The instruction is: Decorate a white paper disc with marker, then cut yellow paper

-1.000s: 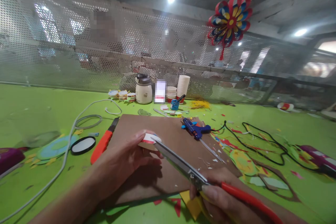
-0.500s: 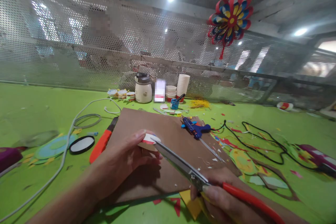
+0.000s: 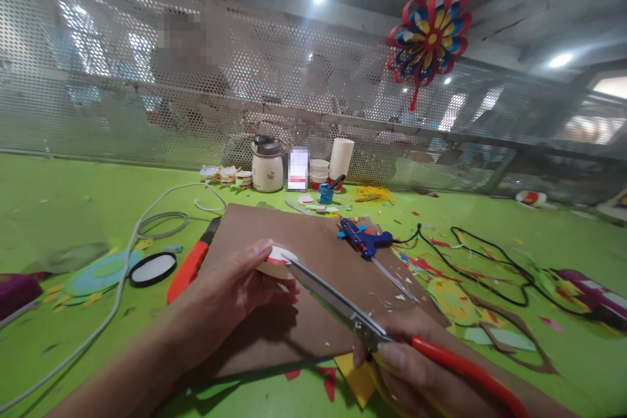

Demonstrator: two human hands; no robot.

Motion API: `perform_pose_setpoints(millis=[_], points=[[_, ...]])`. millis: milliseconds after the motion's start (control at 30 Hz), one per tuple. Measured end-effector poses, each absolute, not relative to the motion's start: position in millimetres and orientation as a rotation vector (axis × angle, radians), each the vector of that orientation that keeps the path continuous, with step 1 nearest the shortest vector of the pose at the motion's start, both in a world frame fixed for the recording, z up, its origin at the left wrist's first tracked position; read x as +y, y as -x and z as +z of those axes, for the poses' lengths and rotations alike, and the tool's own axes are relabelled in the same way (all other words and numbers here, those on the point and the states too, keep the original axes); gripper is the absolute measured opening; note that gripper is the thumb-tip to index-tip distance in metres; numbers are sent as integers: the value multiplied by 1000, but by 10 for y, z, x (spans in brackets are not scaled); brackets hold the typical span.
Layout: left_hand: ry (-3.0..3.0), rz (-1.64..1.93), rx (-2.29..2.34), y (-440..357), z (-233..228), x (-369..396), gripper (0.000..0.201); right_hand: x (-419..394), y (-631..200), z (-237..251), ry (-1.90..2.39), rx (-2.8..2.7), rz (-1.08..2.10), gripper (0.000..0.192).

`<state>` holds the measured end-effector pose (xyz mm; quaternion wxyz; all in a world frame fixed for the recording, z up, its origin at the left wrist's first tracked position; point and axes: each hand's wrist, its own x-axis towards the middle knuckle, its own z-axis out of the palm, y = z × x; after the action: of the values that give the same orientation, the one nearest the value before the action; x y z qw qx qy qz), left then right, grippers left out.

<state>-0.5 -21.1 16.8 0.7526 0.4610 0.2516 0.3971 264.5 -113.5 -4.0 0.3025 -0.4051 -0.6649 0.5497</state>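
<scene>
My left hand [image 3: 240,287] pinches a small round paper piece [image 3: 275,268], white and red on top with a tan side, between thumb and fingers above a brown board [image 3: 318,241]. It looks like a cut-down paper cup base, though the fingers hide part of it. Long metal scissors [image 3: 333,300] with red handles are gripped in my right hand [image 3: 411,366]. Their tips meet the right edge of the paper piece, and the blades look nearly closed. A blue glue gun [image 3: 365,238] rests on the board's far right part, its clear glue stick pointing toward me.
Left of the board lie an orange-handled knife [image 3: 190,268], a black-rimmed disc [image 3: 153,270] and a white cable [image 3: 121,287]. A jar [image 3: 268,166], stacked paper cups [image 3: 341,160] and a blue pot [image 3: 325,194] stand behind. Black cord [image 3: 482,268] and paper scraps spread rightward.
The round paper piece has turned slightly in my left hand, showing a more rounded white top. The scissors have shifted a little left, with their tips still at its edge.
</scene>
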Motion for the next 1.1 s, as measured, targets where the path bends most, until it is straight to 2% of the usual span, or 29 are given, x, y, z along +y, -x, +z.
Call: perform_pose_setpoints(millis=[267, 533, 767, 967, 1100], points=[[-1117, 973, 669, 33, 209, -171, 19, -1155, -2759, -78, 1069, -1810, 1435, 52], [-949, 1097, 633, 112, 272, -110, 21, -1137, -2712, 80, 1092, -1908, 1372, 64], [-1020, 1048, 573, 43, 260, -168, 19, -1067, -2619, 158, 1284, -1877, 902, 44], [-1186, 951, 765, -50, 254, -294, 41, -1050, -2457, 342, 1160, -1732, 891, 34], [-1389, 873, 853, -73, 241, -326, 23, -930, -2295, 457, 1110, -1756, 772, 30]])
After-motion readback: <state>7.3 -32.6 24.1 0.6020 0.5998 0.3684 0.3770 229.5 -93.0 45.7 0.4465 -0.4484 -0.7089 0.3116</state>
